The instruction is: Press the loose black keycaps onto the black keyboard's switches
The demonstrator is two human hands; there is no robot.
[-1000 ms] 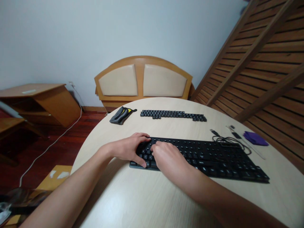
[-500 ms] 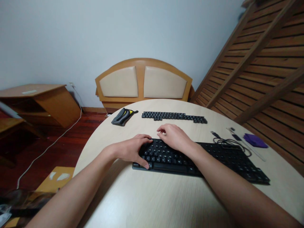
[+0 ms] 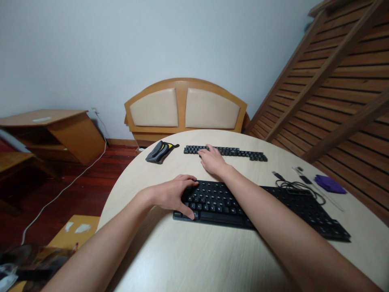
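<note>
A black keyboard [image 3: 219, 218] lies on the round table [image 3: 170, 259], with many of its upper positions looking bare of keycaps. My left hand [image 3: 176, 195] grips its left end, thumb on the bottom corner and fingers over the top edge. Beyond it, loose black keycaps [image 3: 231, 151] stand in rows on the tabletop. My right hand [image 3: 212, 161] reaches over the keyboard to these rows, its fingers apart and their tips at the left-hand keycaps. The right forearm hides part of the keyboard's middle.
A grey, black and yellow pouch [image 3: 161, 152] lies at the table's far left. On the right are a coiled USB cable [image 3: 291, 184], a thin white tool [image 3: 326, 196] and a purple cloth [image 3: 330, 183]. A wooden headboard [image 3: 182, 105] stands behind the table.
My right hand has moved from above the keyboard forward to the keycap rows, and its fingers have spread. The left hand stays on the keyboard's left end.
</note>
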